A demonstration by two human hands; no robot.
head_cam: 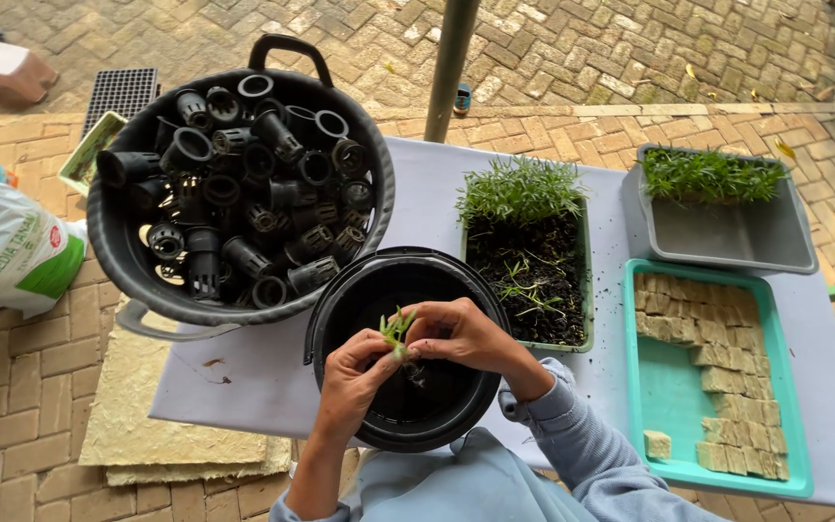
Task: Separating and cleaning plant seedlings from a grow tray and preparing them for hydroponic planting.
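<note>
Seedling, small and green, sits pinched between my two hands over the black bucket on the table. Left hand grips it from below, fingers closed on the stem; right hand is curled over the top, fingertips on it too. Roots probably hang down between the hands, hard to tell against the dark inside. Tub of black net pots just left of the bucket, tray of soil and seedlings just right. Teal tray of sponge cubes further right.
</note>
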